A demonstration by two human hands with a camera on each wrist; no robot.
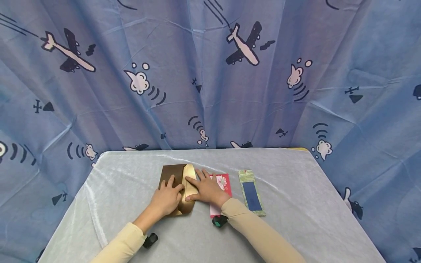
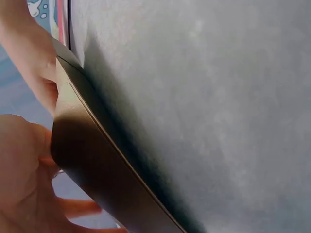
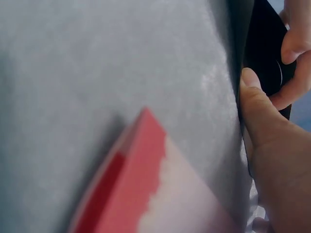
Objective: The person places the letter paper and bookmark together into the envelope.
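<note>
A folded brown-and-gold paper piece (image 1: 172, 171), like a flat box or envelope, lies left of the table's middle; its gold flap (image 1: 189, 171) runs along the right side. My left hand (image 1: 166, 199) rests on the brown part, its fingers pointing away and the thumb beside the fold. Pressing on the gold flap with spread fingers is my right hand (image 1: 207, 188). In the left wrist view the brown panel (image 2: 92, 145) partly hides the left fingers (image 2: 80, 208). The right thumb (image 3: 255, 99) lies along the near edge in the right wrist view.
A red-and-white flowered card or packet (image 1: 225, 182) lies partly under the right forearm. Right of it is a green patterned strip (image 1: 245, 176) with a dark blue panel (image 1: 251, 196). A pale cloth covers the table (image 1: 296, 204); a blue airplane-print curtain (image 1: 210, 91) hangs behind.
</note>
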